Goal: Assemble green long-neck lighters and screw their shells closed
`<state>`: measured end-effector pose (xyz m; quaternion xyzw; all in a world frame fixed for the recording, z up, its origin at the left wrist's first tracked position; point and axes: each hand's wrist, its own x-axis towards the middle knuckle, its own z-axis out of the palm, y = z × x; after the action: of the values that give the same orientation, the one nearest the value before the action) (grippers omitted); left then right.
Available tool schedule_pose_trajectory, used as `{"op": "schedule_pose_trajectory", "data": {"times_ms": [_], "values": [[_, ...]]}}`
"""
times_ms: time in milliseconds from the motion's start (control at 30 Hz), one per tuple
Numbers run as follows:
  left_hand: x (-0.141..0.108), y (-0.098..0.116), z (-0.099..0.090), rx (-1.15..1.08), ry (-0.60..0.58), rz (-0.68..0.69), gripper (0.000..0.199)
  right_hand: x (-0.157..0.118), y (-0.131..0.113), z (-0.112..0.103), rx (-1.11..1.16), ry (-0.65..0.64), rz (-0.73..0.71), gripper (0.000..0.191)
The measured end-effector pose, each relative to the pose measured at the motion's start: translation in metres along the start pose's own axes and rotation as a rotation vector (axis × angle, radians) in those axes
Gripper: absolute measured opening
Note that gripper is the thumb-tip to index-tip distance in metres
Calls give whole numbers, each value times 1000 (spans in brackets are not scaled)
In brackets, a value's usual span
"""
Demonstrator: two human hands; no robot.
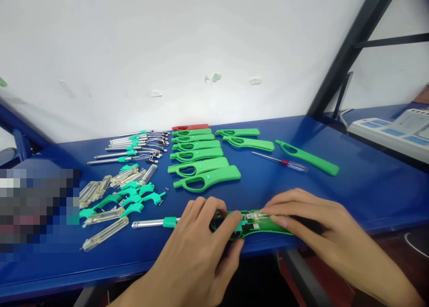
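A green stick lighter casing, open side up, lies at the table's front edge. Its metal nozzle tube with a teal collar points left. My left hand grips the casing around the trigger opening, thumb and forefinger at a teal trigger. A clear fuel tank sits in the handle part, with a black piece and white wire ends beside it. My right hand closes over the handle's right end, its thumb and fingers on the tank. The fingers partly hide the inside.
Several green casing halves and one red casing lie in rows behind. Wired nozzle tubes, loose fuel tanks and teal triggers lie left. A screwdriver lies back right, near a white device.
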<state>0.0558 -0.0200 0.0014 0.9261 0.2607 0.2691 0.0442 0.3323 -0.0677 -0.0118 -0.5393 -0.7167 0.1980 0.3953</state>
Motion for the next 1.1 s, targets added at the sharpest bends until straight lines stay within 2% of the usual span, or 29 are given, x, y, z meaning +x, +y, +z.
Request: {"op": "schedule_pose_trajectory", "data": {"times_ms": [233,433,667,900,1100], "values": [[1,0,1,2,21,-6,28,-1,1,2,0,23,-6,15],[6,1,-2,38,-28,37,26,-2,2,-1,10,-9,-26,20],[5,-1,-2,9,-11,66,22,-2,2,-6,15,-66,-34,25],[5,-3,-2,52,-62,86,37,-3,2,-5,13,-51,-19,25],[7,-2,-5,31,-96,76,29,-4,2,-3,-32,-39,-21,24]]}}
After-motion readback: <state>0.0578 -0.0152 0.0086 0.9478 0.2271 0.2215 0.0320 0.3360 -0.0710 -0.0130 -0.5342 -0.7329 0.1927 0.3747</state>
